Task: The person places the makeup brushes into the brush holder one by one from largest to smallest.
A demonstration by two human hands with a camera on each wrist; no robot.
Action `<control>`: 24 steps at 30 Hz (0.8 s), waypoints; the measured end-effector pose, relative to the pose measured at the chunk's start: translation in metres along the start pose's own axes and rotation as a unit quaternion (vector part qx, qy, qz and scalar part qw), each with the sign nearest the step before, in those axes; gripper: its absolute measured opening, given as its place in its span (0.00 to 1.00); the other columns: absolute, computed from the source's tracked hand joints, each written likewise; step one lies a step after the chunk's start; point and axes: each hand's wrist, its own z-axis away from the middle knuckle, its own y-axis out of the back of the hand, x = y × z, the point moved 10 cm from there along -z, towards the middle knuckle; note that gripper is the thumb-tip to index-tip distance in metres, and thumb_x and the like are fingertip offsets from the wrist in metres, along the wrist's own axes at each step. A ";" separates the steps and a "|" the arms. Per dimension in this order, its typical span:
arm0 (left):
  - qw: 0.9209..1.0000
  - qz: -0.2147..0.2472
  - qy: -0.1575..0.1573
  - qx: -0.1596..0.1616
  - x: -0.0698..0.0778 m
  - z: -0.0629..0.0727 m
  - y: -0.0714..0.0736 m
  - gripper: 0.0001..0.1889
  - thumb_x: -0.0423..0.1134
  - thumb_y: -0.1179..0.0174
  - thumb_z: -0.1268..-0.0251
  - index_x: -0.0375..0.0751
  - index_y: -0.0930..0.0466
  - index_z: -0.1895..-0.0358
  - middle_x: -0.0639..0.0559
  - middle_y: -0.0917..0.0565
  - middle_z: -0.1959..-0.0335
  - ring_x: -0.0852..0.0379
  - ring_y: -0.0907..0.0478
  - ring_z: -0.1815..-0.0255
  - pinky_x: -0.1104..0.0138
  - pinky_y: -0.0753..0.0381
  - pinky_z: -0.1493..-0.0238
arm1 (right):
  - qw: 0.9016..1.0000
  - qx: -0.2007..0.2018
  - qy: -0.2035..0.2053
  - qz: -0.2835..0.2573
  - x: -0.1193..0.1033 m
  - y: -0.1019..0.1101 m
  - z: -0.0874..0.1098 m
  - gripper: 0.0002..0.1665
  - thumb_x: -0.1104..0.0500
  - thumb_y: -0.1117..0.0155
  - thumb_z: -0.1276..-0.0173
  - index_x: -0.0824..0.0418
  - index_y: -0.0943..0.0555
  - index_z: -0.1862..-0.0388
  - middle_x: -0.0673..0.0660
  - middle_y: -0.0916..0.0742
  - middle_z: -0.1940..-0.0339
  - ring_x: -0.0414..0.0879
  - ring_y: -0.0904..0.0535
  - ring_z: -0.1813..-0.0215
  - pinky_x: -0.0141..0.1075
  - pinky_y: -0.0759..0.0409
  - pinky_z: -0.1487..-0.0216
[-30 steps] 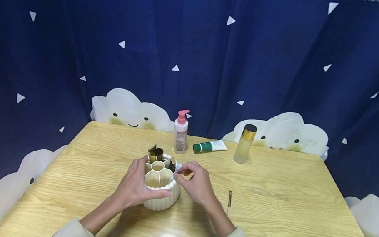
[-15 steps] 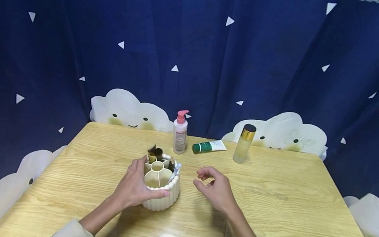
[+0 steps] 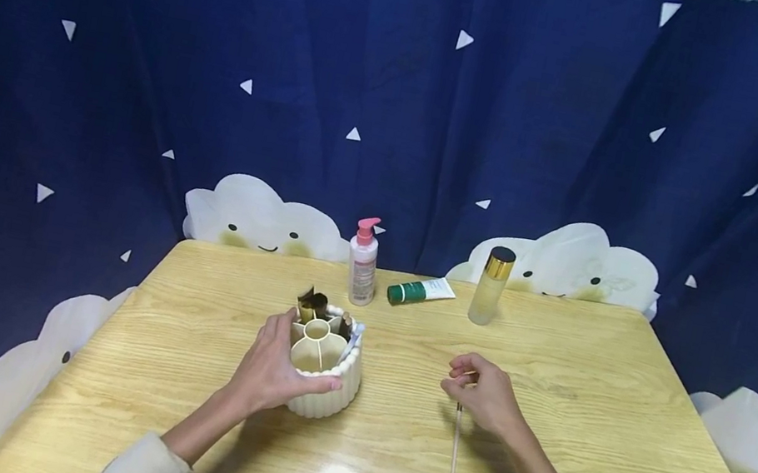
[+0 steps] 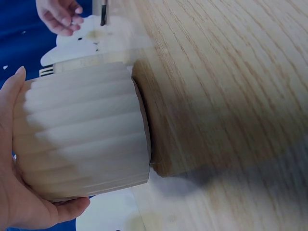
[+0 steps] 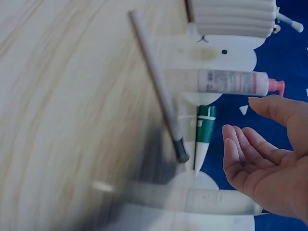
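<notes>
My left hand (image 3: 267, 369) grips the cream ribbed brush holder (image 3: 323, 402), thumb along the near side and fingers round the left. In the left wrist view the holder (image 4: 86, 130) fills the palm side of the hand. Its compartments hold dark-bristled makeup brushes (image 3: 312, 305) at the back and a pale blue stick (image 3: 354, 339) at the right. My right hand (image 3: 484, 395) hovers over a thin makeup brush (image 3: 455, 453) lying on the table and hides its bristle end. In the right wrist view the fingers are loosely curved, thumb apart, with the brush (image 5: 156, 82) beyond them.
Along the table's back edge stand a pink-pump bottle (image 3: 362, 272) and a gold-collared bottle (image 3: 488, 294). A green and white tube (image 3: 420, 291) lies between them. A blue curtain (image 3: 409, 64) hangs behind the wooden table (image 3: 587, 392).
My right hand has let go of the pale blue stick, which stays in the holder, and has moved right to above the makeup brush. My left hand keeps its grip on the holder.
</notes>
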 end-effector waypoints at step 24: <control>1.000 0.006 0.002 -0.009 0.002 0.000 -0.001 0.73 0.79 0.34 0.78 0.34 0.51 0.27 0.38 0.34 0.37 0.44 0.31 0.41 0.52 0.24 0.43 | 0.992 -0.035 -0.089 0.076 0.041 -0.006 0.003 0.12 0.65 0.27 0.52 0.67 0.23 0.74 0.54 0.19 0.82 0.42 0.24 0.81 0.30 0.28 0.80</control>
